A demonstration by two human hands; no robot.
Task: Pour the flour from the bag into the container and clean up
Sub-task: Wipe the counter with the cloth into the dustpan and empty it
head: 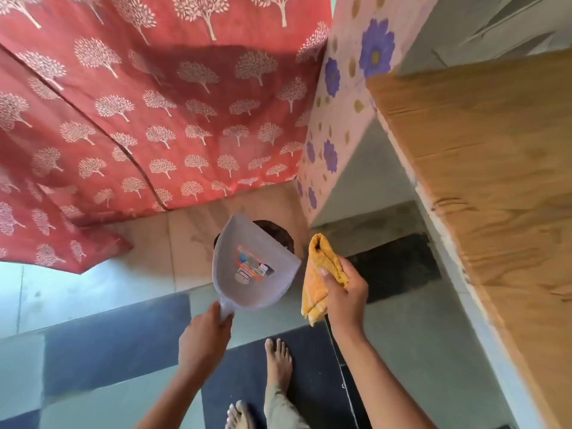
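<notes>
Left hand (204,335) gripping the handle of a grey dustpan (252,267), tilted over a dark bin (280,235) on the floor, likely to tip out swept flour. Right hand (343,292) clutching a folded yellow cloth (322,270) just right. Bag, container unseen.
</notes>
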